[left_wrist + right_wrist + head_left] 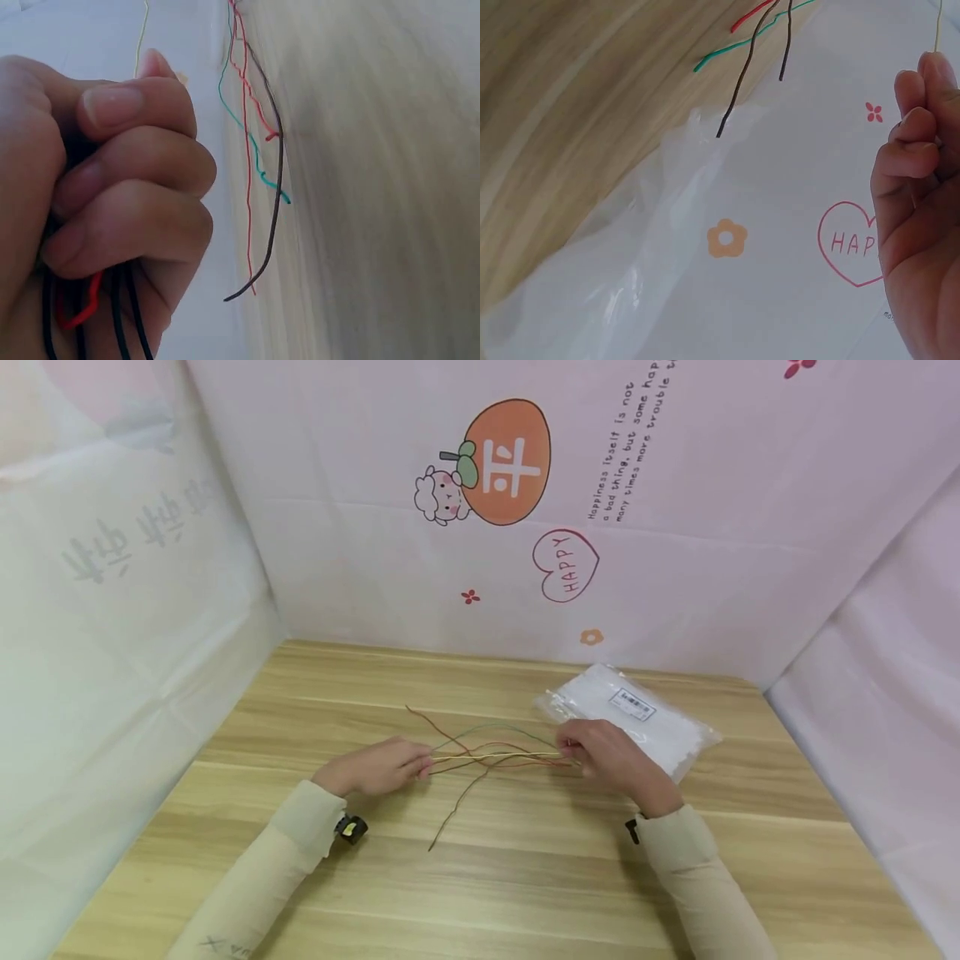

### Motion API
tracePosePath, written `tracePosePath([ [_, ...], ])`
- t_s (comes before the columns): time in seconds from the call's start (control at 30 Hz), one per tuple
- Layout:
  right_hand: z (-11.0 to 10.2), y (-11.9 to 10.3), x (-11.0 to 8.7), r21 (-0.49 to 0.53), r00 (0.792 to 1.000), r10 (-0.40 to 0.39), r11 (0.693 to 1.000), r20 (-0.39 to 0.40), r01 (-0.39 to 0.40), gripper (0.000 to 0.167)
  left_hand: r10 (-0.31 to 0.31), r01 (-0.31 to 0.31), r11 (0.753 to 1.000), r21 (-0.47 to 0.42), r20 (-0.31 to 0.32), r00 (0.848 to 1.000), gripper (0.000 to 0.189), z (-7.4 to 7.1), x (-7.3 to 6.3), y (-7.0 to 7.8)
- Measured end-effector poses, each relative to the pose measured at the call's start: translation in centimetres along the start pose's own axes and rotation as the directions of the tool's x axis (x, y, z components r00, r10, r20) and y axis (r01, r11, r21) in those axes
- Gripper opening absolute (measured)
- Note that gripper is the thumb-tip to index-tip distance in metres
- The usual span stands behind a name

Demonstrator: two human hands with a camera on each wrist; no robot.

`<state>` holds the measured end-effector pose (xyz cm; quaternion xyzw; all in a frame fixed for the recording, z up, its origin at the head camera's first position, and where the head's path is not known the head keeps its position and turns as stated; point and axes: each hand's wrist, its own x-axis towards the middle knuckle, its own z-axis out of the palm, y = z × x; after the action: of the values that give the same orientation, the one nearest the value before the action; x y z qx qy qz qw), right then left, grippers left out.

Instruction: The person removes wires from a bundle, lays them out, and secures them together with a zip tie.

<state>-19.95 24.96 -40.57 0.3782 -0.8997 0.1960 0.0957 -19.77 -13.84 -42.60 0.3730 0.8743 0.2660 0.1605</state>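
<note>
My left hand (382, 767) is curled round the near ends of several thin wires. Dark wire lengths (121, 315) and a bent red wire end (79, 311) show below its fingers in the left wrist view. A yellow wire (495, 755) runs nearly straight between both hands. My right hand (603, 756) pinches its other end between thumb and fingertips. Around it, loose red (429, 720), green (491, 725) and brown (457, 810) wires spread and cross over the table. In the right wrist view, free brown (742, 82) and green wire (731, 52) ends stand apart from my right fingers.
A clear plastic package (667, 735) with white contents and a barcode label lies behind my right hand. The wood-grain table (480, 893) is bounded by printed white cloth (360, 568) at the back and both sides.
</note>
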Motion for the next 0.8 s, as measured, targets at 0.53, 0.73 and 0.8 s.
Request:
tracePosePath([
  [0.53,-0.3,1.3,-0.3,0.007,0.999,0.021,1.0,0.044,-0.021,0.027,0.057,-0.052,0.993,0.102,-0.053,0.997,0.032,-1.0,-1.3,-1.2],
  [0.73,0.2,1.4,-0.1,0.013,0.999,0.009,1.0,0.047,-0.009,0.026,0.027,0.006,0.973,0.23,-0.141,0.99,0.037,-1.2,-1.2,-1.1],
  [0.8,0.3,1.4,-0.1,0.008,0.999,0.006,1.0,0.052,-0.007,0.026,0.01,0.036,0.962,0.272,-0.165,0.986,0.038,-1.2,-1.1,-1.0],
])
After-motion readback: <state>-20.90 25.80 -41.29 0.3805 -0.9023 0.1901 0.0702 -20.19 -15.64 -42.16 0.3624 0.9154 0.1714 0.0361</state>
